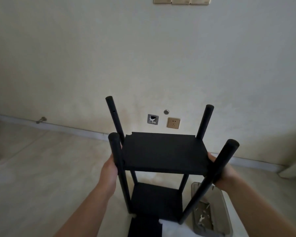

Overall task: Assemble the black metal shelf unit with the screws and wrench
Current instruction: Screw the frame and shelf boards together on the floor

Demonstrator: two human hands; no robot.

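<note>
Seen from the head camera, a black shelf unit (162, 168) with four upright poles stands on a white surface. The left hand (110, 165) and right hand (225, 170) hold opposite edges of the upper shelf (164, 152), probably levelling it between the poles for fastening. Finger positions cannot be told, as poles hide them. A wrench (201, 218) lies in a tray (226, 224) at the right.

One head-worn camera looks forward and down, close over the shelf unit (162, 151), facing the wall (143, 57).
</note>
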